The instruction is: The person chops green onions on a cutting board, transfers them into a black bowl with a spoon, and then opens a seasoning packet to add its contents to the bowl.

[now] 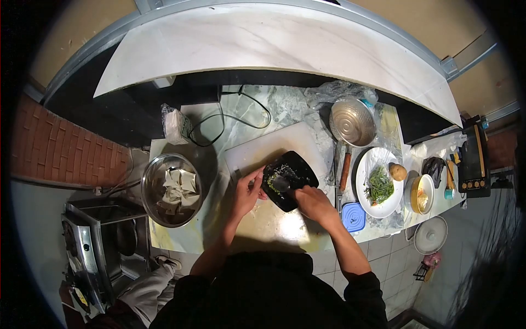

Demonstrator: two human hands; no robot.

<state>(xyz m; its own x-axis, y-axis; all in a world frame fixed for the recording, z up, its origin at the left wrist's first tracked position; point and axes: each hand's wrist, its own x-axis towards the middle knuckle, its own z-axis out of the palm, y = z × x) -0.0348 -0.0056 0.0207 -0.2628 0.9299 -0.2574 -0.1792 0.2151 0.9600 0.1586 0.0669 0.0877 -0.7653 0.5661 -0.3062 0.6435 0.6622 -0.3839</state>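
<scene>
A black angular bowl (298,164) is tilted above the white cutting board (246,153). My left hand (247,193) grips its left edge, with the thumb and fingers at the rim. Inside the bowl lie chopped green bits and pale grains. My right hand (313,205) is closed on the handle of a spoon (281,183), whose head rests among the bits; the fingers cover most of the handle. Left of my hands stands a steel bowl (146,192) with pale, folded sheet-like pieces (181,187) in it.
On the right are a pot (352,122) with a wooden handle, a white plate (383,155) with green herbs and a potato (398,172), a blue lid (353,217) and a small tub (415,197). A cable (241,125) loops at the back. A stove (82,241) stands lower left, near another person's leg (150,293).
</scene>
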